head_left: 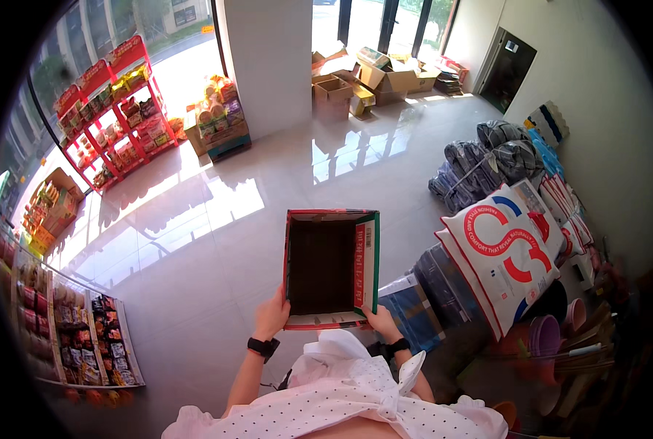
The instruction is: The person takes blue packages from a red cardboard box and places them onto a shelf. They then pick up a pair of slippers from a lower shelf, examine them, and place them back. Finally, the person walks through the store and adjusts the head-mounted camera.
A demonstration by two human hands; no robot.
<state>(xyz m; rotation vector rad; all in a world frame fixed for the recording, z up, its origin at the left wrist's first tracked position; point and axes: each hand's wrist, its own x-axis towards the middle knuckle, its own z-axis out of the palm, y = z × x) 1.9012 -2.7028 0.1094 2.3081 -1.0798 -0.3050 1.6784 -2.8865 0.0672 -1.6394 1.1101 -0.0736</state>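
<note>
Shop floor all around here: a red display rack (114, 110) loaded with packets stands far off to the left by the windows, a pallet of stacked goods (220, 117) sits near the white pillar (268, 58), and a heap of open brown cartons (370, 77) lies by the glass doors at the back. Down the right wall, grey wrapped bundles (487, 157) pile up behind a big white sack with red and blue print (506, 256), and blue-wrapped packs (429, 293) lean just beside the box's right edge. A low shelf of snack packets (70, 329) curves along the lower left. The glossy tiled floor (209, 241) directly beneath and ahead of the box lies open, with nothing between it and the pillar. And there it is, centre frame, the empty cardboard box (331, 267), held out in front of the chest, its open mouth turned up toward the camera, dark brown inside, with red and green printed flaps. Its long axis runs away from the person, near edge at the hands, far edge toward the pillar. The left hand (271, 314) clamps the near left corner, fingers wrapped up the side, wrist wearing a black band. The right hand (381, 322) grips the near right corner, thumb on the flap. Both forearms rise from below, elbows tucked in.
</note>
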